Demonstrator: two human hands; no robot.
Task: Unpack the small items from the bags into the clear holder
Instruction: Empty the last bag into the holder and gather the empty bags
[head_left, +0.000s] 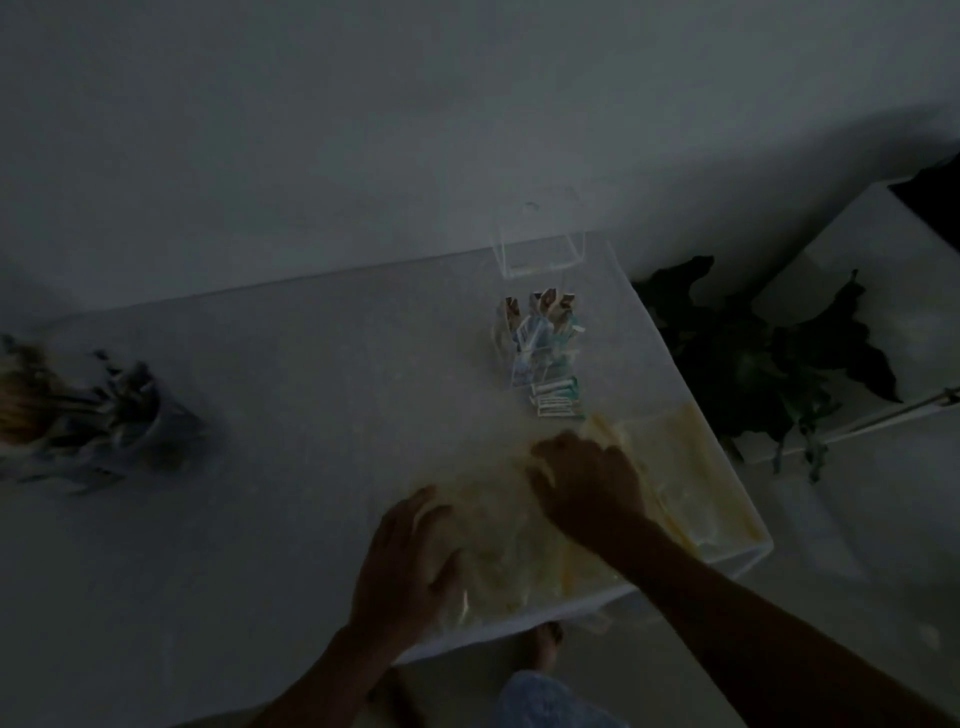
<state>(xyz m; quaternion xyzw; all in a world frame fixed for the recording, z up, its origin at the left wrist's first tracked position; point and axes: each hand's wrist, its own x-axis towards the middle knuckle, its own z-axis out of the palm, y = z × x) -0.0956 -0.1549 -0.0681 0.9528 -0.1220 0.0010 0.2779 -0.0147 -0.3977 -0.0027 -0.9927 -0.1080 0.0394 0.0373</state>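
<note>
Both hands on the plastic bags (550, 525) at the table's (291, 395) near right corner: left hand (405, 566) flat, fingers straight; right hand (587, 483) fingers curled, too dark to tell what they pinch. Clear holder (535, 343), already holding sachets, is just beyond the bags. Pin the bag and draw items toward the holder, away from the table edge beside the bags; open room lies left of the holder.

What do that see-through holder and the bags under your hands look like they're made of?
The clear holder looks like rigid acrylic or glass: transparent, with bright straight edges. The bags seem to be thin, glossy plastic film, crinkled and see-through; dim light leaves this uncertain.
</note>
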